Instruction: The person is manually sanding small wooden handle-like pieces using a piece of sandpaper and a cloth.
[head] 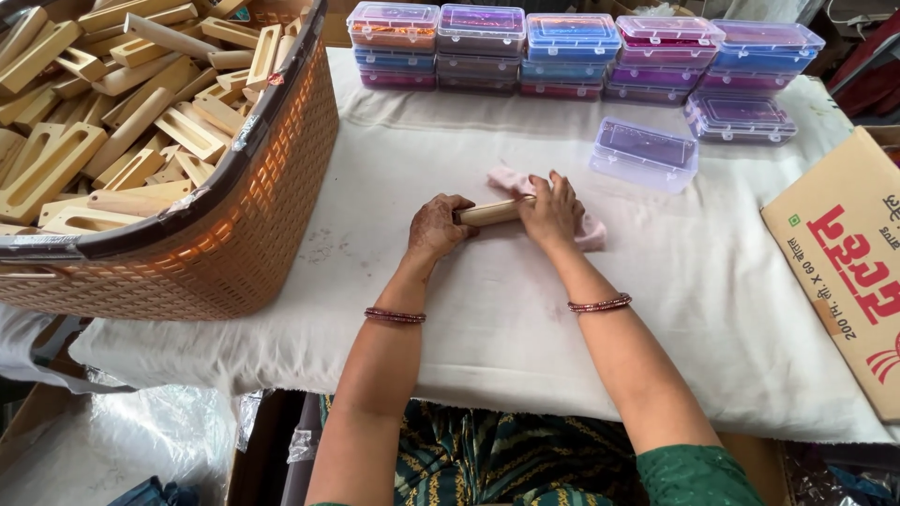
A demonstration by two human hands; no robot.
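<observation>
**Both hands on a wooden stick over a pink cloth**

The left hand (437, 228) was curled around one end of a short wooden stick (489, 213), gripping it. The right hand (551, 212) was closed over the other end, pressing it against a pink cloth (592, 232) that lay under and behind that hand on the white table cover (487, 319). Just beyond the right hand sat a single clear plastic box (645, 153). Farther off, past both hands, stood a row of stacked plastic boxes (572, 52) with coloured contents. Well to the left of the left hand stood a woven basket (248, 225) heaped with wooden pieces (112, 112). A cardboard carton (844, 262) lay to the right of the right arm.
</observation>
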